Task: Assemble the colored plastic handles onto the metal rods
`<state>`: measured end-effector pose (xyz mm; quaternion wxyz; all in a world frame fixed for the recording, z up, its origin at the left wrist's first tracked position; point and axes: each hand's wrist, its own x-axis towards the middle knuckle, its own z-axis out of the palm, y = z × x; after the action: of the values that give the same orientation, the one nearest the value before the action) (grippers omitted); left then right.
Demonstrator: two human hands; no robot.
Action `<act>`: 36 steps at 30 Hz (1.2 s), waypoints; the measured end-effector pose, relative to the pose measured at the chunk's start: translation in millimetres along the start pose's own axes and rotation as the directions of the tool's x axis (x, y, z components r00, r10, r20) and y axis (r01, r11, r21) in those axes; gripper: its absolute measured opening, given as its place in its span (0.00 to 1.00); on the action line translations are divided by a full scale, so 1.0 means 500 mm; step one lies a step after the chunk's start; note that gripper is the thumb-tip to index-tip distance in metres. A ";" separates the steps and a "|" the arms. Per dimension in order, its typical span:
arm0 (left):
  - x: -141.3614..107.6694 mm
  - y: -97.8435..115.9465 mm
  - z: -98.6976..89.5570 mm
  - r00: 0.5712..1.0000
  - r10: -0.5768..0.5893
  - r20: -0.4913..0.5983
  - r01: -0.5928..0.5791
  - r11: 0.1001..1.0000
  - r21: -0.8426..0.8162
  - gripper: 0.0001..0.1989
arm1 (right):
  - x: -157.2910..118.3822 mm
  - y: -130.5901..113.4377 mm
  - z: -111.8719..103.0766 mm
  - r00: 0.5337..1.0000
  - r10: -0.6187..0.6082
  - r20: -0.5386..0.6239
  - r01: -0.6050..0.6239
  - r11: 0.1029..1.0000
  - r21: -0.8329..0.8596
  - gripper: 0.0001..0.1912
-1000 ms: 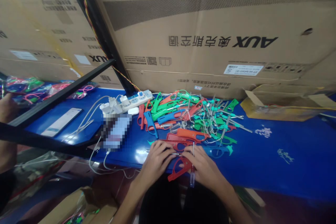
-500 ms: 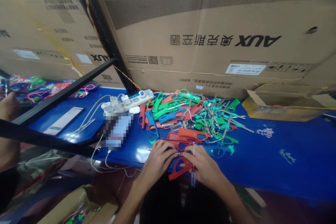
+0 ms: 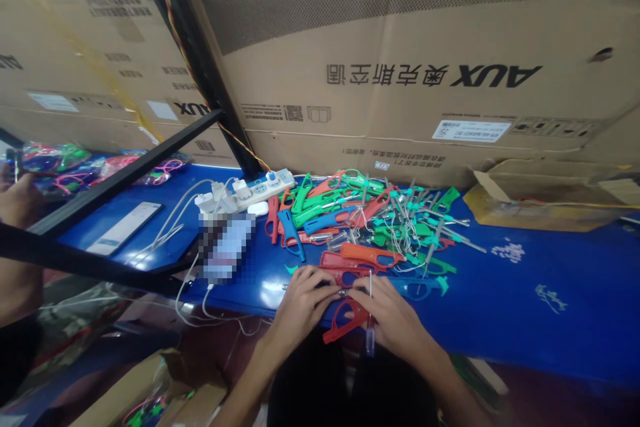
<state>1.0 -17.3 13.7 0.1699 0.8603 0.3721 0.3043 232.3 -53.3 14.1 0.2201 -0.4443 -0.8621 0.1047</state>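
At the table's front edge, my left hand [image 3: 306, 300] has its fingers closed on a small metal piece, mostly hidden by the fingertips. My right hand [image 3: 383, 307] is closed around a red plastic handle piece [image 3: 345, 329] with a loop. A screwdriver [image 3: 371, 337] with a clear purplish handle also sits in my right hand, its shaft pointing up. The fingertips of both hands nearly meet. Just beyond them lie an orange handle piece [image 3: 367, 253] and a pile of green handle pieces [image 3: 320, 203], with metal rods and white wires among them.
A power strip [image 3: 260, 191] and two phones, one of them white-screened [image 3: 125, 228], lie left of the pile. A black metal frame [image 3: 125, 173] crosses the left side. An open carton [image 3: 540, 213] stands at right. Another person's hand [image 3: 17, 197] is at far left.
My hands hold nearly the same pose, with the red piece and screwdriver barely moved. The whole view has shifted slightly. At far left, the other person's hand has moved a little.
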 end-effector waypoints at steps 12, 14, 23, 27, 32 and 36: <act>0.003 0.001 -0.003 1.000 0.014 -0.015 -0.014 0.999 -0.030 0.08 | 0.007 -0.007 -0.008 1.000 -0.001 0.032 0.002 1.000 -0.027 0.16; 0.002 0.000 -0.001 1.000 0.002 -0.011 -0.003 1.000 -0.030 0.07 | 0.008 -0.008 -0.009 0.999 -0.002 0.035 0.003 1.000 -0.028 0.15; 0.003 0.000 -0.002 1.000 0.006 0.000 -0.006 1.000 -0.012 0.08 | 0.009 -0.008 -0.009 0.999 -0.003 0.040 0.004 1.000 -0.028 0.15; 0.000 0.000 -0.002 1.000 0.013 -0.017 -0.014 1.000 -0.002 0.08 | 0.007 -0.008 -0.006 1.000 -0.007 0.022 0.008 1.000 -0.026 0.15; 0.000 -0.004 0.000 0.999 0.025 -0.022 -0.025 1.000 0.005 0.09 | 0.007 -0.009 -0.004 1.000 -0.018 0.006 0.018 0.999 -0.045 0.15; 0.003 -0.003 0.003 1.000 0.009 -0.017 -0.009 1.000 0.001 0.09 | 0.007 -0.009 -0.003 1.000 -0.017 0.018 0.018 0.999 -0.046 0.13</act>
<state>2.3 -15.3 12.4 0.1651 0.8594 0.3697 0.3122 227.8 -53.1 18.5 0.2032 -0.4409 -0.8700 0.0865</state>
